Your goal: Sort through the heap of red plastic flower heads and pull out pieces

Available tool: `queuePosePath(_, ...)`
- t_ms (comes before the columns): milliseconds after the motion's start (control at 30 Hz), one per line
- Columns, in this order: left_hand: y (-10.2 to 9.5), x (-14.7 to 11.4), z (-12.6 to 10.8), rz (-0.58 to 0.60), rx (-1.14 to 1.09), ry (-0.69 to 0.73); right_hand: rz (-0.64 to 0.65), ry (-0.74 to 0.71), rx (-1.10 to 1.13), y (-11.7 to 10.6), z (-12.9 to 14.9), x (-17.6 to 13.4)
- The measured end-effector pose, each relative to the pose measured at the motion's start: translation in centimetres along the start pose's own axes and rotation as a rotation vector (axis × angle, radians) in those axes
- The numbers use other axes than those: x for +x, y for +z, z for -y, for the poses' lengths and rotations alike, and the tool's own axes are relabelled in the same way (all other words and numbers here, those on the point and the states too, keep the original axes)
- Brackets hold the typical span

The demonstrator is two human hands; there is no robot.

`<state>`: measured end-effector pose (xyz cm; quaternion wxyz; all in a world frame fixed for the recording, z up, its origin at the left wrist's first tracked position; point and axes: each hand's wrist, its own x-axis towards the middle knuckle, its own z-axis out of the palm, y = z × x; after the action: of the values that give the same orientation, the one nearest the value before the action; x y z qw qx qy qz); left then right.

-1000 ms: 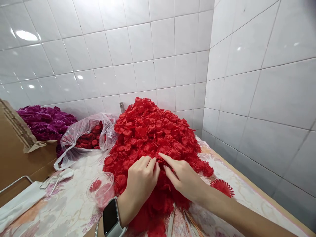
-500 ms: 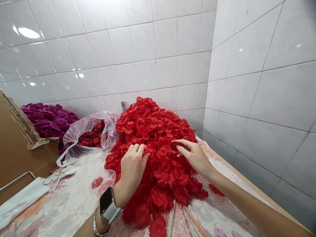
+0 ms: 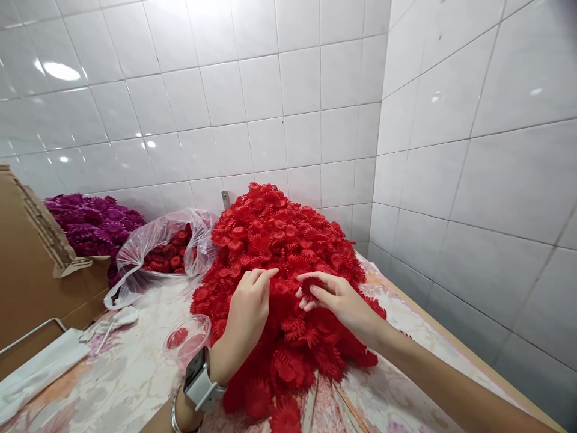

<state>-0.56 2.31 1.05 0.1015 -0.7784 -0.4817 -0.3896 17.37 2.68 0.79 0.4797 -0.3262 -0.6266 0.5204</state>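
A big heap of red artificial flower heads (image 3: 279, 234) lies on the table in front of me. My right hand (image 3: 336, 297) pinches one red flower head (image 3: 311, 288) between thumb and fingers, just above the heap. To its left, my left hand (image 3: 250, 297) is held over the heap with its back toward me. Its fingers are bent and pressed together at the tips, and whatever they may hold is hidden. A smartwatch (image 3: 198, 373) and a bracelet are on the left wrist. Beside that wrist stands a clear round plastic tub (image 3: 189, 337) with some red in it.
Left of the heap sits an open clear plastic bag (image 3: 135, 252) with darker red flower heads. Behind it rises a purple flower pile (image 3: 94, 222). A cardboard box (image 3: 40, 234) and a white cloth-like piece (image 3: 40, 373) are at the left. Tiled walls (image 3: 302, 90) close off the back and right.
My right hand has moved left and toward me, bringing a red flower head away from the heap's right side. My left hand has turned slightly, its fingertips now pointing right.
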Motion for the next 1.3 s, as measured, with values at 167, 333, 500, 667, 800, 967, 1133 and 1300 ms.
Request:
queuePosePath(167,-0.7,-0.1,-1.8,0.007,-0.238,0.07,0.008,-0.035,-0.07,0.1,-0.2,-0.3)
queuePosePath(333,-0.6,-0.5,-2.5,-0.012,-0.291,0.084,-0.01,-0.043,-0.082,0.4,-0.1,-0.6)
queuePosePath(500,-0.4,-0.6,-2.6,-0.002,-0.316,0.099,-0.001,-0.02,-0.067,0.5,0.0,-0.6)
queuePosePath(667,-0.4,-0.6,-2.6,-0.008,-0.306,0.078,0.04,-0.005,-0.08,0.8,0.0,-0.8)
queuePosePath(800,-0.1,-0.6,-2.1,-0.055,-0.195,0.171,0.097,-0.022,-0.134,1.2,0.2,-1.3)
queuePosePath(967,0.4,-0.8,-1.9,-0.142,0.015,0.313,0.054,-0.072,-0.444,1.2,0.3,-1.7)
queuePosePath(1133,0.2,-0.7,-2.5,-0.176,0.087,0.333,-0.024,-0.201,-0.643,1.4,0.2,-1.8)
queuePosePath(1300,0.1,-0.5,-2.9,-0.159,-0.035,0.227,-0.159,-0.396,-0.784,1.4,0.0,-1.2)
